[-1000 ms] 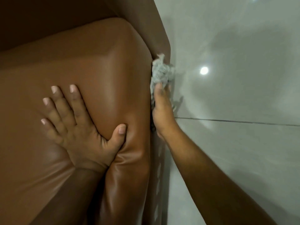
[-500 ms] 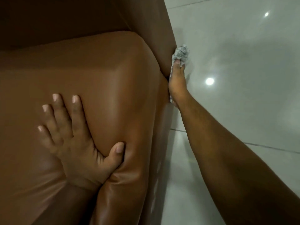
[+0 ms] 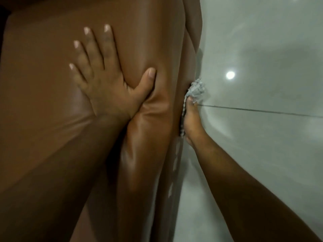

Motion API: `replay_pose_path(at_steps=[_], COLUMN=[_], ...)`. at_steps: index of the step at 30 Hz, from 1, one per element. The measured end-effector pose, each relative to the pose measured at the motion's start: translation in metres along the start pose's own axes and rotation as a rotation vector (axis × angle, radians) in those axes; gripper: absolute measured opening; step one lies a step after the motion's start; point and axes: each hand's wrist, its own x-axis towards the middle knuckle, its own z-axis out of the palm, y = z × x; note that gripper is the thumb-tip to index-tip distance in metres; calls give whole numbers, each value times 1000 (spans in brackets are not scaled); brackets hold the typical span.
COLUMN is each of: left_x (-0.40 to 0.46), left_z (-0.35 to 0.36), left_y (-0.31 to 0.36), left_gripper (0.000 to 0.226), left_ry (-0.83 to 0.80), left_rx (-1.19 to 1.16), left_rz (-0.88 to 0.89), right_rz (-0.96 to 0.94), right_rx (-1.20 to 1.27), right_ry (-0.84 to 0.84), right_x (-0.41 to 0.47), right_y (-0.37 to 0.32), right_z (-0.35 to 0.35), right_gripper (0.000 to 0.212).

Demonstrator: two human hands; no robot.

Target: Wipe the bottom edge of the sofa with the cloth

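We look down on a brown leather sofa (image 3: 52,105), its glossy cushion filling the left and middle of the view, creased where our weight presses in. Our left hand (image 3: 106,84) lies flat on the cushion, fingers spread wide and thumb sunk into a fold near the front edge; it holds nothing. Our right hand (image 3: 189,119) reaches down past the sofa's front, low by the floor, fingers closed around a pale grey cloth (image 3: 195,89). The cloth is pressed between the hand and the sofa's lower front face, a crumpled tuft sticking out beyond the fingertips and a thin strip of it showing along the inner side of the hand. How fully the fingers wrap it we cannot tell, since they are turned away from us. To the right spreads a shiny pale grey tiled floor (image 3: 262,154), crossed by one dark grout line (image 3: 262,111) and carrying a bright round reflection of a light (image 3: 230,75).
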Motion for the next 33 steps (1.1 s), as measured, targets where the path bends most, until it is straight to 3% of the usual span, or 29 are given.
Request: replay_pose_path(at_steps=[2, 7, 10, 13, 16, 19, 22, 26, 30, 33], left_x=[-1, -63, -88, -84, -86, -92, -93, -92, -92, -95], left_z=[-10, -54, -55, -46, -45, -45, -49, -48, -48, -46], left_y=[-1, -66, -74, -70, -77, -71, -67, -65, -65, -64], left_gripper=[107, 99, 98, 97, 98, 102, 98, 98, 104, 104], left_ry=[-65, -333, -279, -250, -200, -176, -171, -173, -161, -158], left_rx=[-18, 108, 107, 66, 49, 11, 14, 9, 4, -32], left_rz=[36, 376, 319, 332, 328, 295, 282, 267, 264, 260], right_rz=[70, 284, 410, 377, 244, 112, 31, 39, 125, 152], right_rx=[-4, 100, 218, 247, 163, 95, 23, -18, 73, 41], right_ry=[-10, 5, 3, 71, 43, 47, 64, 106, 120, 126], right_x=[-24, -100, -153, -213, -256, -254, -227, -203, -204, -213], right_y=[25, 119, 174, 210, 196, 175, 158, 150, 169, 157], right_z=[-8, -25, -27, -22, -5, 7, 12, 7, 5, 7], right_gripper=[71, 62, 55, 46, 90, 91, 105, 96, 105, 91])
